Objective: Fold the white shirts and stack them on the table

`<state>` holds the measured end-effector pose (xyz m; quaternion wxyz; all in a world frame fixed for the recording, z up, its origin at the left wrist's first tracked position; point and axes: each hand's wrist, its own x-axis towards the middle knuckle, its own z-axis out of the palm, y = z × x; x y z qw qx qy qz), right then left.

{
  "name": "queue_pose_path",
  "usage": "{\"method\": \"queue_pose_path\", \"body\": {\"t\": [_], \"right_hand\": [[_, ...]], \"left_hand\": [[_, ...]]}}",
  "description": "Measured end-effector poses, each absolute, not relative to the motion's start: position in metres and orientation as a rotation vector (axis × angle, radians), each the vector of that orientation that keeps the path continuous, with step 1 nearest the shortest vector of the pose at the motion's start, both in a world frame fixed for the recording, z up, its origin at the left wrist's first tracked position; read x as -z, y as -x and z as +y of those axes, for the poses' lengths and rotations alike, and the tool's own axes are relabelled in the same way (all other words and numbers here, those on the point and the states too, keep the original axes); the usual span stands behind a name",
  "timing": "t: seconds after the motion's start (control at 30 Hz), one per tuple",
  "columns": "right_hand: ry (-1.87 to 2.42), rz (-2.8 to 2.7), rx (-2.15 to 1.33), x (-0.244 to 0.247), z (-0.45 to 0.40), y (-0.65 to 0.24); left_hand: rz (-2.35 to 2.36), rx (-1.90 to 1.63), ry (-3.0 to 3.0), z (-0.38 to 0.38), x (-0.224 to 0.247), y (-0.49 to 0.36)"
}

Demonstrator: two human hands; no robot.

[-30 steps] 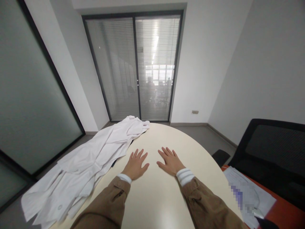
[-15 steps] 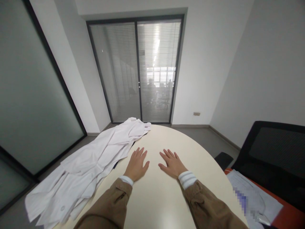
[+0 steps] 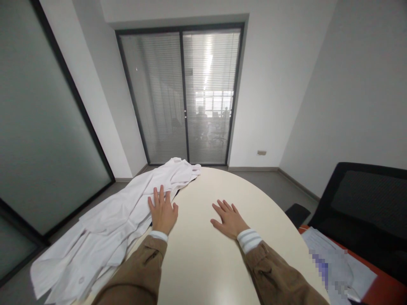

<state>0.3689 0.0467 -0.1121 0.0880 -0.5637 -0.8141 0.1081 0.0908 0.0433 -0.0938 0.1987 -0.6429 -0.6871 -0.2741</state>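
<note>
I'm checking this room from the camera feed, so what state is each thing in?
Left hand: open, fingers resting on the cloth.
Right hand: open, palm down on the cream table.
White garment: crumpled, hanging over the table's left edge.
Glass door: shut, blinds lowered.
Black mesh chair: upright.
Papers: lying flat on the orange desk, partly pixelated.

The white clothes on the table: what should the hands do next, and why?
Probably the right hand should slide over to the white clothes too. The left hand's fingers already rest on them, while the right hand lies flat on the table, away from them.
</note>
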Motion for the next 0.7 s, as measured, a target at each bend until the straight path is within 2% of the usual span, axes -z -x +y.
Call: {"method": "queue_pose_path", "body": {"t": [0.7], "right_hand": [[1.681, -2.416, -0.332, 0.109, 0.046, -0.368]], "left_hand": [[-1.562, 0.743, 2.335, 0.035, 0.091, -0.118]]}}
